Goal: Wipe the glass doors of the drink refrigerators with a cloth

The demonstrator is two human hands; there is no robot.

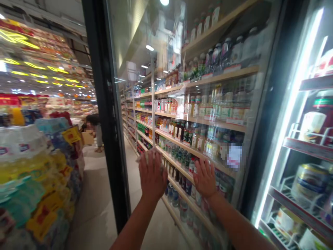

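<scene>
An open glass cooler door with a dark frame stands before me, reflecting shelves of bottled drinks. My left hand lies palm down against the glass, pressing a crumpled greyish cloth whose edges show round the fingertips. To the right, my right hand is laid flat on the pane with its fingers stretched and a little apart, holding nothing visible. Both palms are hidden from view.
At the right is the lit cooler interior, with bottles and cans on wire shelves. Packed drinks are stacked at the left beside the aisle floor. A person bends down farther back.
</scene>
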